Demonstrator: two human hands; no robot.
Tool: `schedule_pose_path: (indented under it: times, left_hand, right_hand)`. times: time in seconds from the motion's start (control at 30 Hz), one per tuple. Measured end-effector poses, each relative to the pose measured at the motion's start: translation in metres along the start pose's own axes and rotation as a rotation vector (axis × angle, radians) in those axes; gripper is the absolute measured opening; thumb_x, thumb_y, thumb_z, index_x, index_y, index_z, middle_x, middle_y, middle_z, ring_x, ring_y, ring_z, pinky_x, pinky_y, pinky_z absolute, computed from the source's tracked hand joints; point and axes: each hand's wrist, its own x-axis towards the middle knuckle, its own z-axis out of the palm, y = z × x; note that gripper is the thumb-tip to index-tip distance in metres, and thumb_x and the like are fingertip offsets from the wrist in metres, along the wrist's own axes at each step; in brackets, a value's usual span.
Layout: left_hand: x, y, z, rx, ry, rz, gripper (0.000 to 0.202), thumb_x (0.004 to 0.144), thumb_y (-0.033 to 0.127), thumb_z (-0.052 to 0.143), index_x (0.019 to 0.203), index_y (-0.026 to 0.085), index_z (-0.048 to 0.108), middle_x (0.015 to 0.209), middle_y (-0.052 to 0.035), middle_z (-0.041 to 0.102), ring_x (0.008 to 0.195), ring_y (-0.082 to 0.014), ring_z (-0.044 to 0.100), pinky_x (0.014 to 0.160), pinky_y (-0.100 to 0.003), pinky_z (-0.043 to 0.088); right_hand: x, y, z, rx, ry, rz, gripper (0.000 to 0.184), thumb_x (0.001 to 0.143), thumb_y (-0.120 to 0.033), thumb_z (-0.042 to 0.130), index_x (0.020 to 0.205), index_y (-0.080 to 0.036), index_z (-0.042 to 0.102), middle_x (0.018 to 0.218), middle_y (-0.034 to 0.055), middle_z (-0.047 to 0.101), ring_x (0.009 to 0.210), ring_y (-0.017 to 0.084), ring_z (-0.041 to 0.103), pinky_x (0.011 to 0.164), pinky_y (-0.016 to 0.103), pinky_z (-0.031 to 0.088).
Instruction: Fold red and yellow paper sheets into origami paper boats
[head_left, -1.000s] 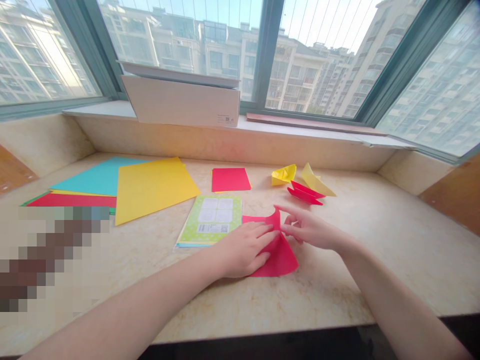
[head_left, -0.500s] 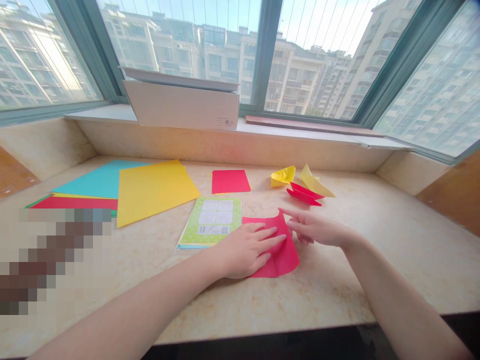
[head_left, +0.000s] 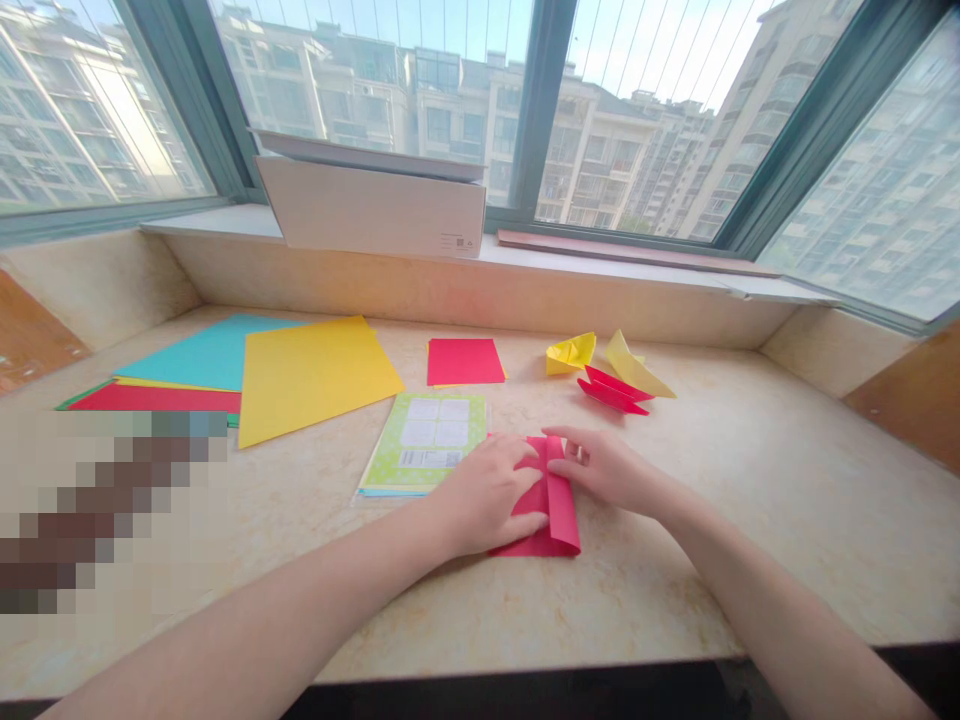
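A small red paper sheet (head_left: pixel 559 515) lies on the marble counter (head_left: pixel 675 560), its right part folded over toward the middle. My left hand (head_left: pixel 491 490) rests flat on the sheet's left part, fingers stretched out and pressing it down. My right hand (head_left: pixel 604 470) lies against the folded flap's right edge, fingers together and pressing on the paper. Neither hand lifts anything off the counter.
A green paper pack (head_left: pixel 426 440) lies just left of the hands. Behind are a red sheet (head_left: pixel 465 361), folded yellow (head_left: pixel 570 352) and red (head_left: pixel 611 390) paper shapes, a large yellow sheet (head_left: pixel 311 375) over teal and red sheets, and a white box (head_left: pixel 375 205) on the sill.
The red sheet's raised right side has been folded down flat over the middle. My right hand moved down and left with it; my left hand stayed on the paper.
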Motion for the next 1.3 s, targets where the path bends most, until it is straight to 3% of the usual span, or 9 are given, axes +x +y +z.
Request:
schedule_pose_path:
  times: [0.1, 0.2, 0.27, 0.37, 0.57, 0.87, 1.3]
  left_hand:
    - [0.0003, -0.0011, 0.0009, 0.018, -0.055, -0.079, 0.049, 0.088, 0.047, 0.071, 0.120, 0.010, 0.070, 0.126, -0.0183, 0.066, 0.117, -0.0350, 0.062, 0.104, -0.050, 0.051]
    - [-0.0003, -0.0016, 0.0016, 0.024, -0.085, -0.092, 0.057, 0.091, 0.048, 0.066, 0.129, 0.006, 0.065, 0.130, -0.0197, 0.065, 0.116, -0.0342, 0.063, 0.102, -0.047, 0.053]
    - [-0.0007, -0.0010, 0.0011, 0.052, -0.089, -0.064, 0.057, 0.094, 0.048, 0.063, 0.130, 0.005, 0.064, 0.131, -0.0206, 0.064, 0.119, -0.0351, 0.062, 0.103, -0.047, 0.052]
    - [-0.0006, 0.0008, -0.0004, 0.074, -0.090, -0.025, 0.052, 0.096, 0.045, 0.061, 0.129, 0.006, 0.065, 0.132, -0.0204, 0.064, 0.119, -0.0345, 0.062, 0.104, -0.046, 0.051]
    - [0.0002, 0.0028, -0.0011, 0.059, -0.100, -0.011, 0.045, 0.096, 0.039, 0.062, 0.129, 0.009, 0.065, 0.130, -0.0170, 0.066, 0.117, -0.0317, 0.063, 0.104, -0.044, 0.052]
    - [-0.0013, 0.0013, 0.0034, 0.084, -0.096, -0.032, 0.055, 0.096, 0.042, 0.057, 0.137, 0.006, 0.059, 0.145, -0.0224, 0.057, 0.133, -0.0361, 0.054, 0.113, -0.050, 0.044]
    - [-0.0008, -0.0027, 0.0040, 0.102, -0.148, -0.032, 0.061, 0.098, 0.044, 0.052, 0.144, 0.006, 0.054, 0.152, -0.0194, 0.052, 0.141, -0.0347, 0.047, 0.120, -0.049, 0.035]
  right_hand:
    - [0.0003, -0.0017, -0.0006, -0.042, -0.012, -0.071, 0.019, 0.095, -0.033, 0.063, 0.108, -0.024, 0.072, 0.084, 0.0010, 0.071, 0.074, 0.019, 0.062, 0.066, 0.031, 0.044]
    - [0.0012, -0.0009, 0.0003, -0.071, 0.006, -0.104, 0.014, 0.093, -0.031, 0.065, 0.104, -0.024, 0.071, 0.095, 0.0027, 0.073, 0.083, 0.020, 0.065, 0.072, 0.032, 0.046]
    - [0.0019, 0.0002, 0.0017, -0.107, 0.008, -0.105, 0.010, 0.094, -0.031, 0.065, 0.094, -0.022, 0.070, 0.089, 0.0024, 0.071, 0.079, 0.020, 0.063, 0.070, 0.032, 0.046]
    - [0.0024, 0.0004, 0.0031, -0.137, -0.002, -0.123, 0.021, 0.096, -0.036, 0.065, 0.081, -0.021, 0.066, 0.080, 0.0010, 0.065, 0.073, 0.018, 0.061, 0.067, 0.030, 0.044]
    - [0.0011, -0.0022, 0.0016, -0.145, -0.047, -0.125, 0.019, 0.100, -0.039, 0.061, 0.094, -0.023, 0.070, 0.084, 0.0006, 0.064, 0.075, 0.017, 0.061, 0.067, 0.028, 0.044]
    - [-0.0015, -0.0014, 0.0031, -0.294, -0.085, -0.175, 0.031, 0.108, -0.034, 0.042, 0.121, -0.024, 0.068, 0.094, 0.0062, 0.065, 0.087, 0.021, 0.065, 0.076, 0.031, 0.047]
    - [-0.0017, -0.0015, 0.0089, -0.352, -0.039, -0.197, 0.029, 0.108, -0.035, 0.043, 0.116, -0.021, 0.068, 0.092, 0.0063, 0.065, 0.085, 0.021, 0.065, 0.074, 0.032, 0.049]
